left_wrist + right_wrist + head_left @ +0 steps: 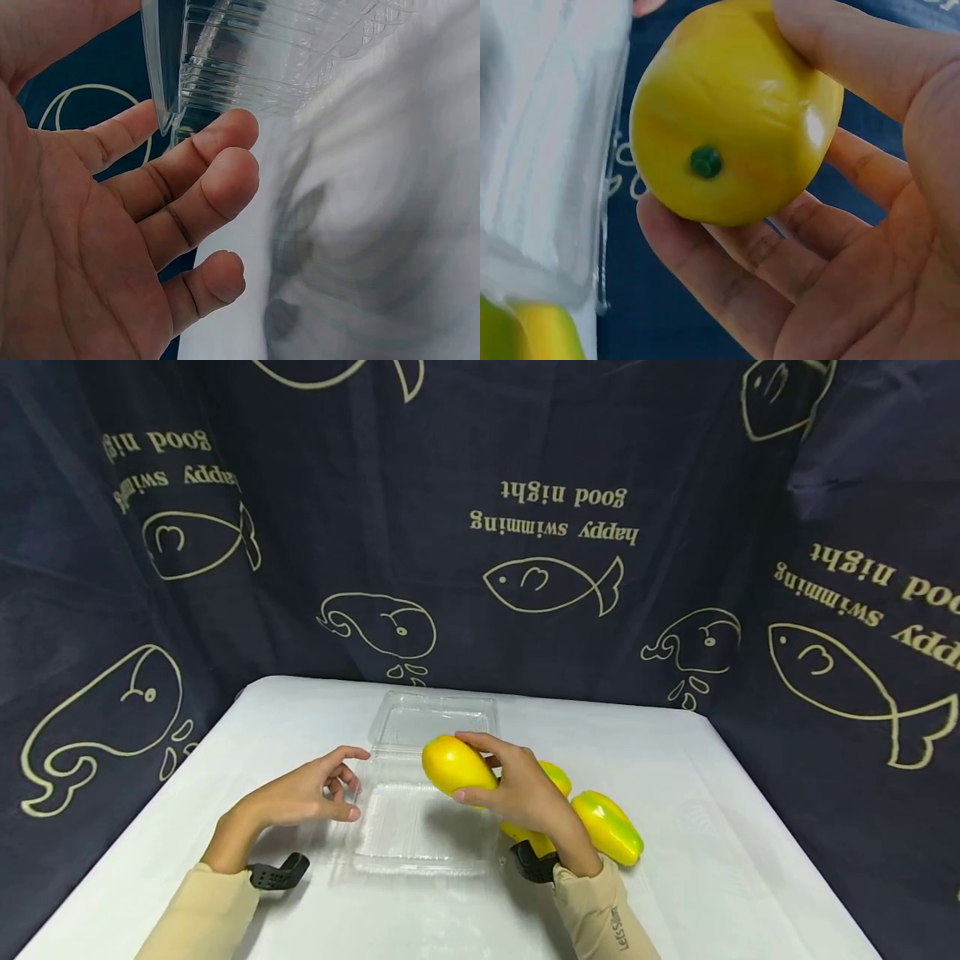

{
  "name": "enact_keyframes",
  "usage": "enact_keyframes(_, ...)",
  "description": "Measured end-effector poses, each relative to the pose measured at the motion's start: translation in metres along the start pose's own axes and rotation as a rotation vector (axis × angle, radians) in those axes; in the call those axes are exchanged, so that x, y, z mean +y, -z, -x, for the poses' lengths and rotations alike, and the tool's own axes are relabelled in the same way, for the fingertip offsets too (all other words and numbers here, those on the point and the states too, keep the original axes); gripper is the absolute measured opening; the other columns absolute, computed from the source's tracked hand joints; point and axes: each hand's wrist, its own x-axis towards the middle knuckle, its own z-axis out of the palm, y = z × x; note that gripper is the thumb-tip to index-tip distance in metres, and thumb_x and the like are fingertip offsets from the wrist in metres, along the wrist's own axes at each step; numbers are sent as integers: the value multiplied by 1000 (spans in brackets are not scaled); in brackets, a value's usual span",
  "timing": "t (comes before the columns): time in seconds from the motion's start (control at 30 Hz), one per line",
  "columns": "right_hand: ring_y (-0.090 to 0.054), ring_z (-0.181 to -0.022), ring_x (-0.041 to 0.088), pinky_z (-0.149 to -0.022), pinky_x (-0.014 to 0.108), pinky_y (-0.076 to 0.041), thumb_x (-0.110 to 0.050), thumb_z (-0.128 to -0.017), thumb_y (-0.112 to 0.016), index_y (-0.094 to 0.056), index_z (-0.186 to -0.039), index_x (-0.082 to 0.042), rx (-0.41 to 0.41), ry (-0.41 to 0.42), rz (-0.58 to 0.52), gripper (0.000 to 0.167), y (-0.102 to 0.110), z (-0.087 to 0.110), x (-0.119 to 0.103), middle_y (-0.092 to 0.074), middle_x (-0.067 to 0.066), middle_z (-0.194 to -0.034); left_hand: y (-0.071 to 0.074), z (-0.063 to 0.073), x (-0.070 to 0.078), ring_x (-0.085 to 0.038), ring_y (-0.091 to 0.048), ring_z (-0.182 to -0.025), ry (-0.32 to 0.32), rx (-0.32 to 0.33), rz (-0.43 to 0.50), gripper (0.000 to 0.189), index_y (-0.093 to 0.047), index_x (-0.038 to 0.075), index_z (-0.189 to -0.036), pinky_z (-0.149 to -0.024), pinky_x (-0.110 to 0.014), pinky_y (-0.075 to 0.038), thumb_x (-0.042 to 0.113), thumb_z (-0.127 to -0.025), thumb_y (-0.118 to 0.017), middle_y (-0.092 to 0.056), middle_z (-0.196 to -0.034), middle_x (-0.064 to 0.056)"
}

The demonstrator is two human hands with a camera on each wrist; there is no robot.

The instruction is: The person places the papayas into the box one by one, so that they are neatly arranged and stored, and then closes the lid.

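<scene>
My right hand grips a yellow papaya between thumb and fingers, above the right part of a clear plastic clamshell box. In the right wrist view the papaya shows a small green stem end. The box lies with its lid folded back, away from me. By the box's left edge, my left hand has loosely bent fingers and holds nothing. The left wrist view shows the fingers close to the box wall; whether they touch it I cannot tell.
A yellow-green papaya lies on the white table, right of my right wrist. More yellow-green fruit is partly hidden behind that hand. A dark printed curtain stands around the table's back and sides.
</scene>
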Motion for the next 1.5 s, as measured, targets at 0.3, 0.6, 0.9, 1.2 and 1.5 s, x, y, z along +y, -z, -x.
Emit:
enact_keyframes(0.3,-63,-115,14,-98,36,-50,-24,-80,-86,-54,-144,-22,-22,26,63,72,-17,-1,-11,-61,-7,-140,1,-2,2,-22,-61,-83,16,2,5,83,-36,14,-148,-76,-26,-50,33,-82,-82,-62,-110,-12)
enact_keyframes(0.6,-55,-131,14,-110,40,-43,-29,-81,-85,-55,-144,-24,-62,57,137,70,-32,3,-19,-59,-10,-142,0,1,1,-22,-61,-84,40,1,9,83,-35,13,-149,-75,-26,-50,32,-83,-82,-62,-110,-11)
enact_keyframes(0.9,-57,-128,14,-107,40,-45,-28,-81,-85,-55,-144,-24,-97,42,171,70,-43,6,-22,-60,-11,-141,-2,-1,1,-21,-62,-84,42,-8,19,83,-35,15,-149,-75,-27,-51,32,-83,-82,-62,-110,-10)
enact_keyframes(1.2,-59,-125,13,-104,38,-47,-31,-82,-84,-54,-144,-25,-157,31,181,70,-62,3,-20,-60,-10,-141,-2,-4,2,-23,-61,-86,48,-12,4,83,-35,14,-149,-73,-28,-51,31,-83,-82,-62,-110,-12)
enact_keyframes(1.5,-57,-127,14,-106,37,-46,-30,-84,-82,-52,-146,-27,-180,26,172,69,-71,1,-16,-59,-8,-142,-1,-1,1,-23,-61,-85,61,-11,4,82,-36,20,-148,-74,-28,-51,35,-82,-82,-62,-111,-12)
